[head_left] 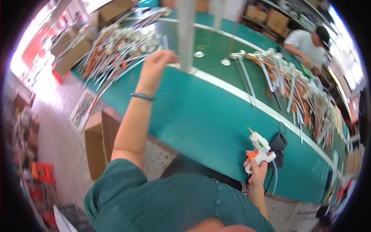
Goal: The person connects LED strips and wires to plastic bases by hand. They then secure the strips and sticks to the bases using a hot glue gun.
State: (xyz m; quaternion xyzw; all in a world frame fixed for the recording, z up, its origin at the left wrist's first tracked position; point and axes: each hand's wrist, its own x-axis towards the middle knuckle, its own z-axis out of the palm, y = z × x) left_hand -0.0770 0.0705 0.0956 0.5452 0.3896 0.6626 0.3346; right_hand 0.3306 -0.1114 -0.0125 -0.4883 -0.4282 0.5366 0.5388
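Observation:
My right hand (255, 172) is wrapped round the handle of a white hot glue gun (262, 144) with an orange trigger. The gun's nozzle points up and to the left, and a pale glue stick (275, 181) trails from its back. Out over the far side of the table, my left hand (157, 62) is closed with the fingers curled; whatever they pinch, if anything, is too small to make out. Close to its left lies a pile of grey and orange strips with white ends (127, 44).
A second strip pile (293, 85) covers the table's right side. Small white round pieces (225, 62) lie beyond the post (186, 34). A black object (279, 141) sits by the glue gun. Cardboard boxes (101, 143) stand at left. Another person (307, 46) works at far right.

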